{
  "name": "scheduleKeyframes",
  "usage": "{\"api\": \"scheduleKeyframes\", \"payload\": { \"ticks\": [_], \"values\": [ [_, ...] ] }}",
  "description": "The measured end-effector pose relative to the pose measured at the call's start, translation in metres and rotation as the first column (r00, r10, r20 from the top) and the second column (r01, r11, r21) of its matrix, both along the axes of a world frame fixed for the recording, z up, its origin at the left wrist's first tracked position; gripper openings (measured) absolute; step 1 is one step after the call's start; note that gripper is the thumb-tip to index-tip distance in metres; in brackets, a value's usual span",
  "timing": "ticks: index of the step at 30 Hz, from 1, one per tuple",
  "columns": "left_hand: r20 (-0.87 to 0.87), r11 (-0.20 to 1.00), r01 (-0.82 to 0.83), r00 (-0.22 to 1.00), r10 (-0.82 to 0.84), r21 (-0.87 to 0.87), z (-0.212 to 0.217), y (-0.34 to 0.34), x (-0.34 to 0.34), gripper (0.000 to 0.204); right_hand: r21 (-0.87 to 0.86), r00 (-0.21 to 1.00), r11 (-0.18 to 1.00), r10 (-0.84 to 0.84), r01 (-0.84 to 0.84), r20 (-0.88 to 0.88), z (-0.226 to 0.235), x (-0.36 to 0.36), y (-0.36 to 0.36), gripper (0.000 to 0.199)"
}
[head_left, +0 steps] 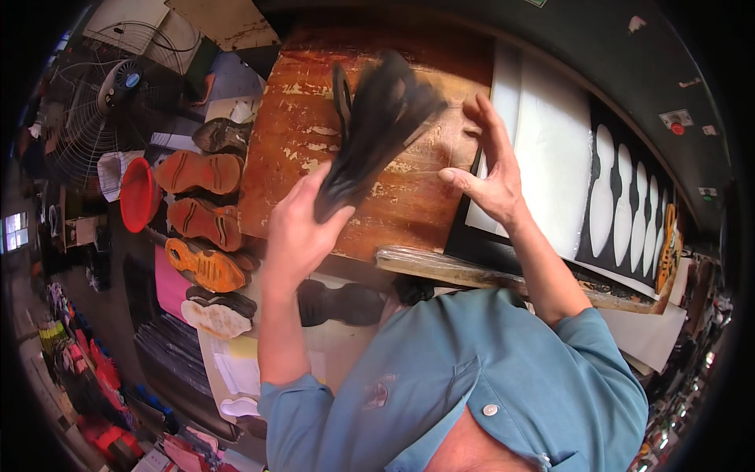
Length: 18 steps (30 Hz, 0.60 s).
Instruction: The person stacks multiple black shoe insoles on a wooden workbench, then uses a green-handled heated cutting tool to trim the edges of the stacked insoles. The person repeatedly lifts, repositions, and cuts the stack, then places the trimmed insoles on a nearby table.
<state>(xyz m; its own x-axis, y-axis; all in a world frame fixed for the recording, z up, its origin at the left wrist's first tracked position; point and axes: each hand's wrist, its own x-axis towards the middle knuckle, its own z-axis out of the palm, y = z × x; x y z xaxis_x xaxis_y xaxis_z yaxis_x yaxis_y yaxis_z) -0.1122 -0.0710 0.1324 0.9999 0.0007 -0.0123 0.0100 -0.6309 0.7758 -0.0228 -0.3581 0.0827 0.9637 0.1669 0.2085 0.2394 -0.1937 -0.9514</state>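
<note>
Far left: stacked shoe soles beside the wooden bench. Centre: left hand clenched on the near end of a bundle of black insole pieces, raised over the bench. Right: right hand open, fingers spread, empty. Probably light, floppy, apt to fan apart; best pinched at the gathered end.

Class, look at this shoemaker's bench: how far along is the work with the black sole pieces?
Done: the black sheet at the right already has sole shapes cut out. In hand: the left hand grips a blurred bundle of black sole pieces over the wooden board; the right hand is open beside it. Left: the bundle is not yet set down.
</note>
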Motion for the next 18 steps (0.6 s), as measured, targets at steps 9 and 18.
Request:
{"api": "scheduleKeyframes", "payload": {
  "ticks": [9, 18],
  "values": [
    [0.252, 0.963, 0.049, 0.961, -0.117, 0.263, -0.029, -0.008, 0.004, 0.079, -0.680, 0.716, 0.692, 0.600, -0.242, 0.355, 0.009, 0.067, 0.008, 0.126],
    [0.249, 0.905, 0.085, 0.947, -0.204, 0.417, -0.023, 0.010, 0.000, 0.082, -0.771, 0.676, 0.346, 0.723, -0.534, -0.144, 0.013, 0.088, 0.028, 0.108]
  ]
}}
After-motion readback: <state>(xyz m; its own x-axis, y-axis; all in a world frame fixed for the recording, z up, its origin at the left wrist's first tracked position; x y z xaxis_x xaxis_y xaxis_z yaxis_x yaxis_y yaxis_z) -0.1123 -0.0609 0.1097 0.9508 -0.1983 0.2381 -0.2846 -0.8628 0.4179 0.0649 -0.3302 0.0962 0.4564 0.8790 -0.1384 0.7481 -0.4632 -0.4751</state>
